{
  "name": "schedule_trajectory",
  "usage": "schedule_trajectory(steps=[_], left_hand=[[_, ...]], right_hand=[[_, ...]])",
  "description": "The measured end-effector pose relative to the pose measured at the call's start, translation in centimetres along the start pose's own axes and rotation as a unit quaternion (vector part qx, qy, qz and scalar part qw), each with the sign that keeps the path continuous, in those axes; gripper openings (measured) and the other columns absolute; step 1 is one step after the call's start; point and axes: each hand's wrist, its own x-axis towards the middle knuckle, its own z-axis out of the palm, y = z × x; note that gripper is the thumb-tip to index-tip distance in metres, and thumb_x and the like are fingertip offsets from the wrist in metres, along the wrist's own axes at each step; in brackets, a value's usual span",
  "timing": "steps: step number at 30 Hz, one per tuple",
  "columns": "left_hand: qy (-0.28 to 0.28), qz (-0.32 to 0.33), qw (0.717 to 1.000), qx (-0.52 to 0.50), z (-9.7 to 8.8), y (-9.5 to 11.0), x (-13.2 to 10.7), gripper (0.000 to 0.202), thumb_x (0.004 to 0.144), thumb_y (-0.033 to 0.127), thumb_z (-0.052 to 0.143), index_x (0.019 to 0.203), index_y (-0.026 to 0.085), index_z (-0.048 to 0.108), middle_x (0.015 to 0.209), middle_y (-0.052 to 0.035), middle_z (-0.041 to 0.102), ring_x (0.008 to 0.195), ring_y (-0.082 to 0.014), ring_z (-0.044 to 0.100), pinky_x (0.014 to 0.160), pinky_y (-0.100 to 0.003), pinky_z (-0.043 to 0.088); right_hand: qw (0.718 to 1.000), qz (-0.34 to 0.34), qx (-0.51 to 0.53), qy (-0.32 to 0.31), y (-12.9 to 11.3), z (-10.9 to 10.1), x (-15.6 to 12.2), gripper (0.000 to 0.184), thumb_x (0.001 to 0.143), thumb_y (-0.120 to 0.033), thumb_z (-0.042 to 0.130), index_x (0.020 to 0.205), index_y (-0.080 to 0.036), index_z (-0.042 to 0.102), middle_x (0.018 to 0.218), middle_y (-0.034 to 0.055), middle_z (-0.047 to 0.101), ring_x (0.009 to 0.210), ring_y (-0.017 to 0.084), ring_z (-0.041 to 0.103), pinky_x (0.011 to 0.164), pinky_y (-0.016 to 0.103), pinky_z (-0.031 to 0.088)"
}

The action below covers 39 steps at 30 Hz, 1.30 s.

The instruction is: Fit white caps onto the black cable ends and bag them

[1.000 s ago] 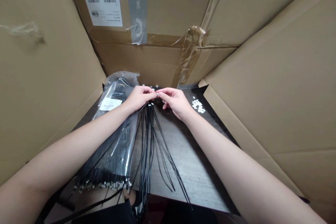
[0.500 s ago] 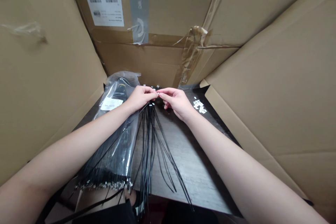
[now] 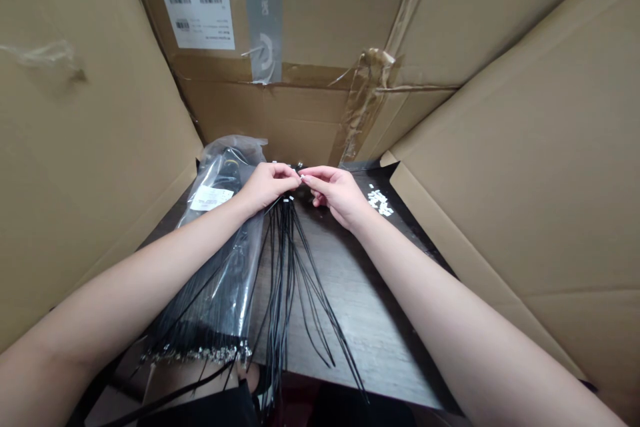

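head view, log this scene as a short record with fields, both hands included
left hand: thumb and forefinger together, meeting the right fingertips; its grip is hidden
right hand: pinches a small white piece
loose wires: thin black wires fanning toward the near table edge
bag: clear plastic bag with a white label, holding black strands, partly behind the left forearm
pile: small white pieces right of the right hand
surface: dark wood-grain table
surround: brown cardboard panels
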Motion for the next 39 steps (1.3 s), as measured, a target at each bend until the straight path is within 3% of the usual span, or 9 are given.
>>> schedule_trajectory(steps=[12, 22, 39], left_hand=[[-0.001, -0.011, 1.000, 0.017, -0.03, 0.48, -0.18, 0.018, 0.065, 0.032, 0.070, 0.063, 0.014, 0.067, 0.058, 0.0015, 0.059, 0.054, -0.0096, 0.046, 0.056, -0.025, 0.036], [-0.015, -0.012, 1.000, 0.005, -0.17, 0.32, -0.13, 0.014, 0.065, 0.029, 0.069, 0.064, 0.015, 0.067, 0.057, 0.0024, 0.058, 0.053, -0.0092, 0.045, 0.056, -0.025, 0.037], [-0.019, -0.020, 1.000, -0.007, -0.07, 0.12, -0.16, 0.014, 0.063, 0.028, 0.069, 0.063, 0.014, 0.066, 0.055, 0.0025, 0.058, 0.055, -0.0101, 0.047, 0.058, -0.025, 0.038]], right_hand=[[1.000, 0.000, -0.009, -0.008, -0.01, -0.05, -0.09, 0.039, 0.058, -0.041, 0.086, 0.085, -0.016, 0.075, 0.058, -0.0039, 0.054, 0.052, 0.008, 0.040, 0.042, 0.021, 0.039], [0.999, -0.022, -0.032, 0.002, -0.01, 0.03, -0.20, 0.036, 0.056, -0.039, 0.087, 0.082, -0.016, 0.077, 0.073, 0.0034, 0.071, 0.053, 0.008, 0.050, 0.041, 0.021, 0.041], [0.995, -0.053, -0.083, 0.000, 0.05, 0.19, -0.11, 0.032, 0.061, -0.038, 0.083, 0.081, -0.013, 0.076, 0.071, 0.0030, 0.068, 0.047, 0.007, 0.051, 0.038, 0.023, 0.048]])
